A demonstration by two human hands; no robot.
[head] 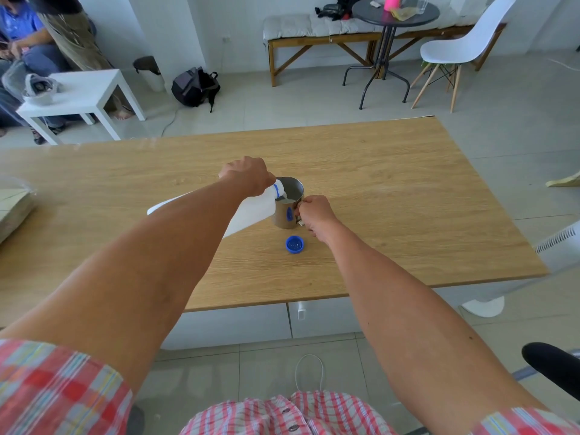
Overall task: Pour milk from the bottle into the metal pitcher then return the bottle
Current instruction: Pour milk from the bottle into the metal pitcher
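My left hand [246,174] grips a white plastic milk bottle [251,211] near its neck and holds it tipped to the right. Its mouth, ringed in blue, rests over the rim of the metal pitcher [288,206], and white milk shows inside the pitcher. My right hand [314,213] is closed on the pitcher's handle at its right side. The pitcher stands upright near the middle of the wooden table [408,189]. A blue bottle cap [295,244] lies on the table just in front of the pitcher, open side up.
A pale bag-like bundle [12,211] sits at the table's left edge. A white fan [558,238] stands by the right edge. Beyond the table are a white side table [78,95], a backpack [194,86], a bench [314,32], a round black table [392,14] and a white chair [464,48]. People sit at far left.
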